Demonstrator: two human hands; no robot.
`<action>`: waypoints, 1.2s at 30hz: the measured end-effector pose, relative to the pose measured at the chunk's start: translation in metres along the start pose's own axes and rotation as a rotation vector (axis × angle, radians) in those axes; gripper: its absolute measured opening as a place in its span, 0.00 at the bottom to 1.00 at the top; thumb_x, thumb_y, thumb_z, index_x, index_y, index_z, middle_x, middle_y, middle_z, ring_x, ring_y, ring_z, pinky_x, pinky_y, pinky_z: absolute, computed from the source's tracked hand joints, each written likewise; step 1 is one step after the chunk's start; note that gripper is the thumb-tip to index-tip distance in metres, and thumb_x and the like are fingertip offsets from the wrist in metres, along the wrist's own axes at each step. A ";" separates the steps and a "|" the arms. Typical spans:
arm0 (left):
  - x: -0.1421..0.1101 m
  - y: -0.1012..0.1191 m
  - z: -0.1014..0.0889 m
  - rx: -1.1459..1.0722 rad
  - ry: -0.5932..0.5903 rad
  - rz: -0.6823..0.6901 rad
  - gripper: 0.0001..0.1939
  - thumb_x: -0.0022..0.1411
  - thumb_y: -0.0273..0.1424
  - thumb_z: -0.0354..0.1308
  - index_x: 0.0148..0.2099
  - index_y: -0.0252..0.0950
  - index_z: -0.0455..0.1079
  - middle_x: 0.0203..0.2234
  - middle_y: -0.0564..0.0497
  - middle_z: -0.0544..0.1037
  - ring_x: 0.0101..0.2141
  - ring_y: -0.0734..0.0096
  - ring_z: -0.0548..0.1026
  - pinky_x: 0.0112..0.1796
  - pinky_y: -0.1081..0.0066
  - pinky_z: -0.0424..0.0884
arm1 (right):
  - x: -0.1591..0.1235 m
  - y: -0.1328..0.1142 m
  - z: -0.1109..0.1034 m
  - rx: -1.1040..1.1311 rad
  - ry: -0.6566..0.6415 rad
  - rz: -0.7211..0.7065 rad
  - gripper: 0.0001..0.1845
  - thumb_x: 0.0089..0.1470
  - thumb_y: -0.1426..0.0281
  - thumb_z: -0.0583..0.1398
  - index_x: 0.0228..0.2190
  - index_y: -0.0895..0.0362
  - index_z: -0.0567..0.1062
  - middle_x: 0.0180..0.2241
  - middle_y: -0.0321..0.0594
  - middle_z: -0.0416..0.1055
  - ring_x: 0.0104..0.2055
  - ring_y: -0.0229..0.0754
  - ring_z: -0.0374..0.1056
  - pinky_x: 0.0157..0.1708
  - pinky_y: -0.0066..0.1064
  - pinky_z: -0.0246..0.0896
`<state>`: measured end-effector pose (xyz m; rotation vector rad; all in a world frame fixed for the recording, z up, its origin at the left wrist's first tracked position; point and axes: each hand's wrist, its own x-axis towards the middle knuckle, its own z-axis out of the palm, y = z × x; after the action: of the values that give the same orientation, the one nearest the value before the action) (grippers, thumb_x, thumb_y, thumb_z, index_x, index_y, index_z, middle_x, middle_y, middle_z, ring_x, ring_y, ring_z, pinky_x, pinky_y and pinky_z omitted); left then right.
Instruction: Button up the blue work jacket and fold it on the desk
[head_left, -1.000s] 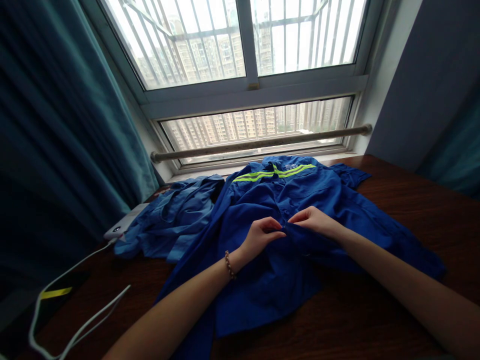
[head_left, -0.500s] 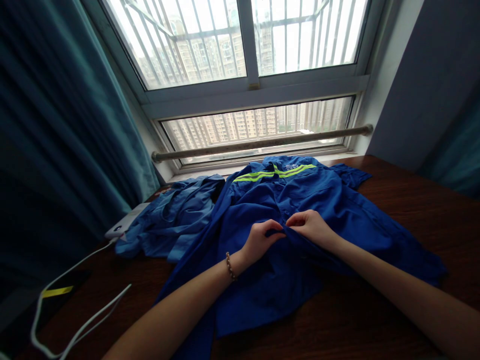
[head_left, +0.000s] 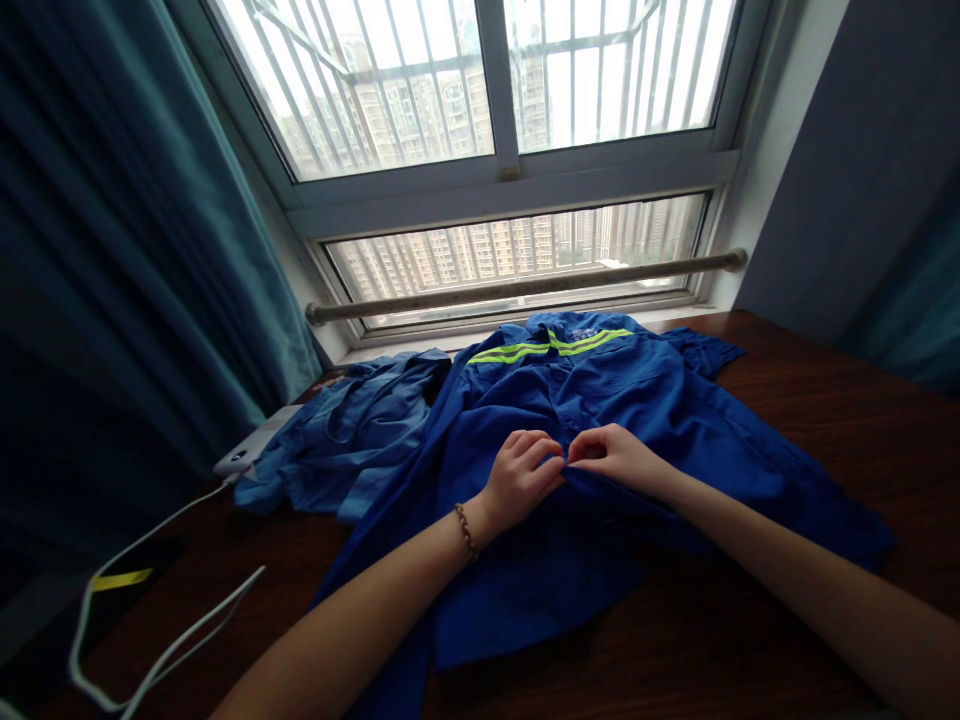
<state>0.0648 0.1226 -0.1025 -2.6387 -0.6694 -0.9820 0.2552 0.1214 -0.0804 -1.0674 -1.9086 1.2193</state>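
Note:
A dark blue work jacket (head_left: 517, 590) with yellow-green stripes across its chest lies spread on the wooden table, collar toward the window. At its front opening, my left hand (head_left: 523, 472) is closed, fingertips pinching the cloth edge. My right hand (head_left: 616, 458) meets it there, thumb and forefinger pinched on the same front edge of the jacket. The fingertips of both hands almost touch. Any button between them is too small or hidden to make out. A beaded bracelet (head_left: 465, 531) circles my left wrist.
Left of the jacket lies a crumpled lighter blue garment (head_left: 367, 420). Beside it is a white device (head_left: 255, 445) with a white cable (head_left: 165, 525) running to the table's front left. A metal rail (head_left: 525, 290) crosses the window behind. A teal curtain (head_left: 150, 250) hangs at left.
The fingers of my left hand have curled and rolled over at the jacket's edge. My right hand has shifted very slightly left, still pinching.

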 end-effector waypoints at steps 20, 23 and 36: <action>-0.002 0.002 -0.003 0.170 0.051 -0.108 0.06 0.58 0.26 0.48 0.35 0.36 0.65 0.33 0.51 0.75 0.33 0.71 0.70 0.41 0.64 0.56 | -0.008 -0.008 0.011 -0.268 0.218 -0.144 0.06 0.43 0.72 0.59 0.28 0.59 0.72 0.23 0.36 0.67 0.25 0.35 0.63 0.26 0.25 0.58; 0.000 0.003 -0.005 0.143 0.058 -0.146 0.06 0.57 0.26 0.48 0.36 0.36 0.65 0.34 0.51 0.75 0.34 0.71 0.70 0.41 0.64 0.57 | -0.012 -0.010 0.018 -0.485 0.306 -0.250 0.06 0.45 0.75 0.56 0.29 0.59 0.72 0.25 0.37 0.65 0.26 0.34 0.61 0.28 0.25 0.56; 0.003 0.007 -0.005 0.077 0.010 -0.256 0.04 0.56 0.29 0.50 0.31 0.36 0.65 0.29 0.52 0.74 0.32 0.70 0.69 0.41 0.64 0.57 | -0.016 -0.004 0.023 -0.733 0.278 -0.413 0.10 0.53 0.75 0.49 0.27 0.58 0.69 0.29 0.39 0.62 0.30 0.35 0.60 0.32 0.25 0.56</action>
<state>0.0677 0.1158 -0.0975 -2.5225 -1.0405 -1.0116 0.2427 0.0966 -0.0863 -1.0323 -2.2413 0.1156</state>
